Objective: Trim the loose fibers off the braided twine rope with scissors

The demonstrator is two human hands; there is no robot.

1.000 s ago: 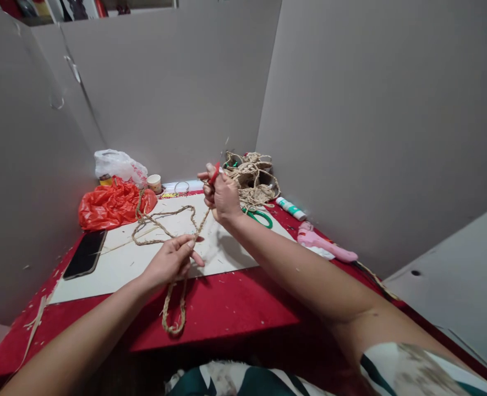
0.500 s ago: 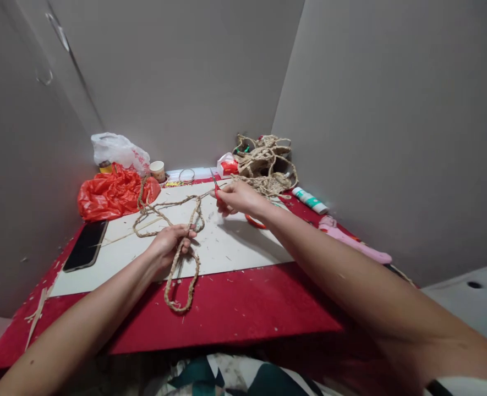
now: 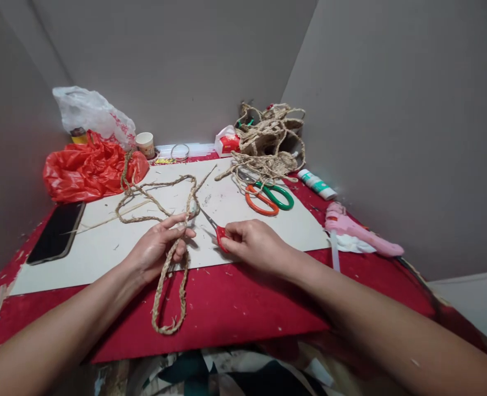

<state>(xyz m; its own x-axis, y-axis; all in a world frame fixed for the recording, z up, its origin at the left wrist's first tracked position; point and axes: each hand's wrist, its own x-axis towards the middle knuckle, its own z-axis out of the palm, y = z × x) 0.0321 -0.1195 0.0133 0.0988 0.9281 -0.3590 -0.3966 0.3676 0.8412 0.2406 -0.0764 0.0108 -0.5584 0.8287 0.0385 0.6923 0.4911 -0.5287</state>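
Between the thumb and fingers of my left hand (image 3: 160,245) is a braided straw rope (image 3: 157,305). One loop hangs below the hand over the red cloth; the rest lies in bends across the white board, its thin end pointing up and right. My right hand (image 3: 255,245) grips small red-handled scissors (image 3: 221,237) by the handles. Their blades point up and left, close to the rope just right of my left fingers. Whether the blades touch the rope I cannot tell.
Orange-and-green-handled scissors (image 3: 262,201) lie by a heap of braided rope (image 3: 270,137). A phone (image 3: 56,232), a red plastic bag (image 3: 84,170) and a paper cup (image 3: 144,144) are on the left. A pink glue gun (image 3: 362,232) and a white-green roll (image 3: 316,184) lie right. Grey walls enclose the table.
My right hand has come down and nearer with the red scissors, from the rope's far end to beside my left hand. My left hand still holds the rope. The view has shifted slightly.
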